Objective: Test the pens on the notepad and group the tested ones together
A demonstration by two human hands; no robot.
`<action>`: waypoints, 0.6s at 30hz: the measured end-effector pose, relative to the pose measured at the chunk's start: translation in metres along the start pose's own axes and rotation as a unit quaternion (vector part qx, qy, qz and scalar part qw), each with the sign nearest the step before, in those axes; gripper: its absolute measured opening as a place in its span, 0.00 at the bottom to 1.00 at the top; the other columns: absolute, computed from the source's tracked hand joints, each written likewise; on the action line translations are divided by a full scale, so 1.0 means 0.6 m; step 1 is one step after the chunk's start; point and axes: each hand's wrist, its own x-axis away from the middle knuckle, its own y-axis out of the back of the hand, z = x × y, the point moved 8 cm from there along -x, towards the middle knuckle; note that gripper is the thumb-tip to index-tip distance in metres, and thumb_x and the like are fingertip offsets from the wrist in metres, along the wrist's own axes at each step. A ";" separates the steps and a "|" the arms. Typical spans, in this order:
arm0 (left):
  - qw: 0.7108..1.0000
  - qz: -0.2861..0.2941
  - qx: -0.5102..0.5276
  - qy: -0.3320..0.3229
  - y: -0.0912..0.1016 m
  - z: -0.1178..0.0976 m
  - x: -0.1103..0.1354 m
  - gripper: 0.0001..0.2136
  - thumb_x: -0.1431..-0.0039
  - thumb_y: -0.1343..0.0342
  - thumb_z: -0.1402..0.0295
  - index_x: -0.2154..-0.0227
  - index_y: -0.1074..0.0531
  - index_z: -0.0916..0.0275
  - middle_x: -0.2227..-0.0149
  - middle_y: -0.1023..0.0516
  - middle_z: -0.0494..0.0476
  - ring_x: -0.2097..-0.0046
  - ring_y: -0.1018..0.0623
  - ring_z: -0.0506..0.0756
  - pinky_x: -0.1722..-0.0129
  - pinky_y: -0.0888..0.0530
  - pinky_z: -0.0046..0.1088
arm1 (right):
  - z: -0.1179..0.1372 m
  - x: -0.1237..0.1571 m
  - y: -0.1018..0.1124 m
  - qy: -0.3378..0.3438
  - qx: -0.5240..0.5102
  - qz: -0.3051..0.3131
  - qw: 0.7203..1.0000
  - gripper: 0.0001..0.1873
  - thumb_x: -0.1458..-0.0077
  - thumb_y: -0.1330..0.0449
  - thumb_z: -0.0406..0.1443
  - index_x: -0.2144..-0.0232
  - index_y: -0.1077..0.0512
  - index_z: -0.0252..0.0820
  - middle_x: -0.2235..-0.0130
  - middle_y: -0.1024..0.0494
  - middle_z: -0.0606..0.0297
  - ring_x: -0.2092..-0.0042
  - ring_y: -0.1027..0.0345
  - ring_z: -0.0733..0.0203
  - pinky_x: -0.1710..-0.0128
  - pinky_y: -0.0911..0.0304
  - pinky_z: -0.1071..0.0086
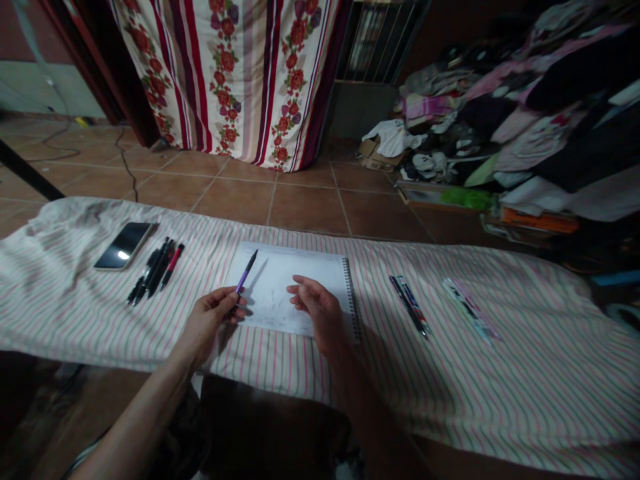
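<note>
My left hand (216, 315) is closed on a purple pen (246, 272) with a dark upper end, which points up and away over the left side of a notebook. The spiral notebook (280, 260) lies on the striped cloth, its coil along the right edge and faint marks on its page. Over the right part of that page hovers my right hand (319, 307), fingers apart and slightly bent, with nothing in it. Whether it touches the paper I cannot tell.
A phone (124, 247) and a bunch of dark pens (153, 270) with a red pen (173, 267) lie left. To the right are two pens (409, 305) and several pale pens (470, 308). Beyond the striped cloth (380, 387) hang a floral curtain (255, 80) and piled clothes (530, 120).
</note>
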 end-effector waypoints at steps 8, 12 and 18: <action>0.999 0.041 -0.004 0.008 -0.054 0.011 0.012 0.15 0.59 0.34 0.63 0.68 0.26 0.68 0.75 0.24 0.54 0.77 0.28 0.47 0.76 0.33 0.23 | 0.028 0.010 -0.028 0.161 0.209 0.039 0.964 0.15 0.45 0.45 0.37 0.55 0.26 0.47 0.67 0.20 0.64 0.68 0.28 0.62 0.64 0.34 0.68; 0.995 0.097 -0.026 0.005 -0.092 0.021 0.020 0.16 0.57 0.35 0.60 0.69 0.26 0.68 0.77 0.26 0.53 0.79 0.29 0.47 0.79 0.36 0.23 | 0.038 0.030 -0.057 0.273 0.407 0.104 0.866 0.19 0.42 0.49 0.33 0.49 0.29 0.46 0.63 0.22 0.59 0.62 0.30 0.57 0.60 0.36 0.65; 0.988 0.125 -0.090 -0.002 -0.136 0.020 0.032 0.22 0.56 0.37 0.56 0.62 0.25 0.69 0.81 0.30 0.49 0.81 0.32 0.47 0.78 0.36 0.24 | 0.037 0.032 -0.046 0.311 0.494 0.078 0.808 0.18 0.40 0.54 0.31 0.54 0.28 0.40 0.62 0.23 0.55 0.58 0.32 0.54 0.57 0.37 0.62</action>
